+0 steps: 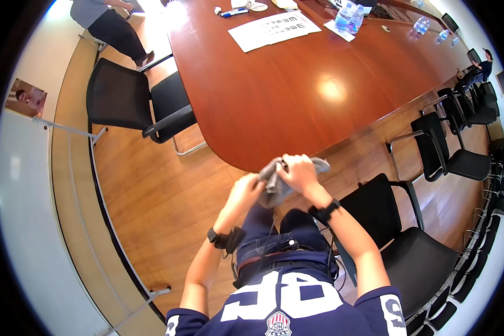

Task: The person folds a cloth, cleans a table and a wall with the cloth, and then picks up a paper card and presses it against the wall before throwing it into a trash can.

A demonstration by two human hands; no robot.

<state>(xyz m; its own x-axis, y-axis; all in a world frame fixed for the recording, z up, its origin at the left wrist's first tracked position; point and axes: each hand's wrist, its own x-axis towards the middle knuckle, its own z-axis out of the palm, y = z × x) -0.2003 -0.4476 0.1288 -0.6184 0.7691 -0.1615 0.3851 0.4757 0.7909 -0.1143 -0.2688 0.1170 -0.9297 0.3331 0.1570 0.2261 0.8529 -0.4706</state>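
Observation:
A crumpled grey cloth point(274, 195) is bunched up between my two hands, just off the rounded near corner of the reddish-brown table point(246, 106). My left hand point(247, 190) is closed on the cloth's left side. On the other side my right hand point(298, 175) grips it from above, and a bit of the fabric sticks out to the right past the knuckles. Black bands are strapped around both wrists. The fingertips are partly covered by the folds.
On the table lie printed sheets point(274, 29), blue markers point(235, 12) and plastic water bottles point(350, 18). Black chairs stand at the left point(120, 92) and close at my right point(420, 263). A whiteboard point(33, 207) lines the left. One person point(115, 31) is upper left; another point(479, 68) sits far right.

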